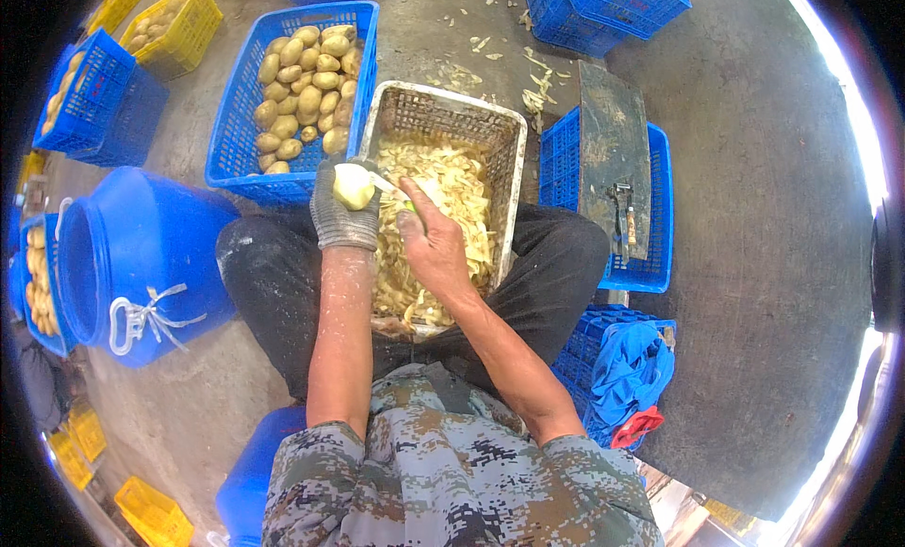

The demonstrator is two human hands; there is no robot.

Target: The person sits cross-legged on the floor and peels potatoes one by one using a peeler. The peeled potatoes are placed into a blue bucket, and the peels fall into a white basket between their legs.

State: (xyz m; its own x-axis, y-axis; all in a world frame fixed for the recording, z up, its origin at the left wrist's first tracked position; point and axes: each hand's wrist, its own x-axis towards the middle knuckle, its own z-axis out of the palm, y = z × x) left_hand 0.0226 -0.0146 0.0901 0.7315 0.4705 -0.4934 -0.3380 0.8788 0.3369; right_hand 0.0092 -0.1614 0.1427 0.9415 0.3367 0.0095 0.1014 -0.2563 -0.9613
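My left hand [344,211], in a grey knit glove, grips a pale peeled potato [353,186]. In my bare right hand [434,243] is a small knife [384,184] with a green handle, its blade pointing toward the potato. Whether the blade touches the potato cannot be told. Beneath both hands, between my knees, stands a dirty white plastic crate [452,95] holding a heap of potato peelings [442,176]. Ahead and to the left, a blue crate [233,123] holds many unpeeled potatoes [308,98].
At left a blue plastic barrel [162,264] lies tilted with its mouth facing left. To the right, a dark board [611,123] bearing a peeler [623,218] rests across a blue crate [661,208]. A blue cloth [634,370] hangs on another crate. Peel scraps [539,95] litter the floor ahead.
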